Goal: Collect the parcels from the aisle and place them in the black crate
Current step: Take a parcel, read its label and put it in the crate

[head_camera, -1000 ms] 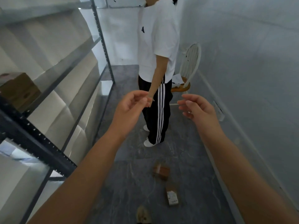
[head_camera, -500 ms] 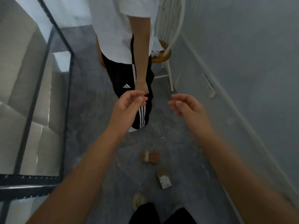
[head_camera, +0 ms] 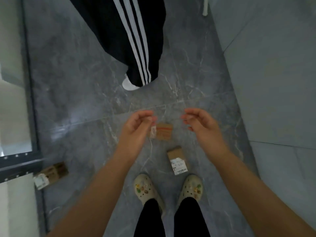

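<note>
Three brown parcels lie on the grey floor (head_camera: pixel 82 86): one (head_camera: pixel 51 174) at the left beside the shelf frame (head_camera: pixel 18 168), one (head_camera: pixel 163 133) between the raised hands, one (head_camera: pixel 177 159) just ahead of the right shoe. Left hand (head_camera: pixel 136 128) and right hand (head_camera: pixel 201 124) hover loosely curled, holding nothing. No crate shows.

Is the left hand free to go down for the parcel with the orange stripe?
Probably yes. The left hand is empty and hovers beside the orange-striped parcel; nothing lies on it, and the bystander's shoe stands farther off.
</note>
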Demonstrator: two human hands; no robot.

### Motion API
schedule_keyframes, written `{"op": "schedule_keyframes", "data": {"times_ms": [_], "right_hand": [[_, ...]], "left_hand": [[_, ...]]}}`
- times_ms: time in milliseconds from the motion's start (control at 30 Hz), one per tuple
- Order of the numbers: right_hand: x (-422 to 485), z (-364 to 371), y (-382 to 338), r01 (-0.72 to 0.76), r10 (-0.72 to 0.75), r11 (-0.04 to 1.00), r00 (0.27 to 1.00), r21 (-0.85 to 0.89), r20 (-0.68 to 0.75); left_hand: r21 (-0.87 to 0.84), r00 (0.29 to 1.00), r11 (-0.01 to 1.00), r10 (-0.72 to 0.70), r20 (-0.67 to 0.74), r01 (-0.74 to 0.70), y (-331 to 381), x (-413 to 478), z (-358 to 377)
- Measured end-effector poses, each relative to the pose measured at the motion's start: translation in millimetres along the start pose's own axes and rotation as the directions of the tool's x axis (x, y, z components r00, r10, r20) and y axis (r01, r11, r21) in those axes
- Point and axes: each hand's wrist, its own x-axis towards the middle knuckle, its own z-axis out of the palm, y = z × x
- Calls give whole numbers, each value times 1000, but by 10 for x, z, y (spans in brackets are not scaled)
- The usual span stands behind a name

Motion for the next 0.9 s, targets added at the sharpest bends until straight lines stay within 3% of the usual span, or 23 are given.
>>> {"op": "schedule_keyframes", "data": {"times_ms": [133, 267, 400, 500, 600, 700, 900], "right_hand": [[542, 123, 984, -73, 73, 997, 997, -7, -9], [984, 185, 2017, -151, 144, 987, 984, -60, -109], [1278, 249, 2911, -262, 227, 930, 961, -258, -157], [1460, 340, 3326, -307, 298, 878, 951, -367, -84], [1603, 411, 3505, -317, 349, 875, 937, -366, 24], [1599, 475, 3419, -233, 296, 890, 949, -392, 106], [1137, 293, 2556, -62, 66, 963, 998, -262, 7]], "left_hand": [[35, 997, 996, -79, -10, 79, -976, 646, 156], [124, 983, 977, -162, -88, 172, -2009, 1120, 234], [322, 948, 893, -283, -143, 315, -2881, 1484, 262], [355, 915, 846, -337, -221, 397, -3253, 1736, 246], [261, 910, 876, -358, -208, 405, -3489, 1928, 230], [179, 906, 893, -382, -183, 413, -3389, 1889, 273], [93, 929, 948, -273, -251, 304, -2493, 1354, 279]]}}
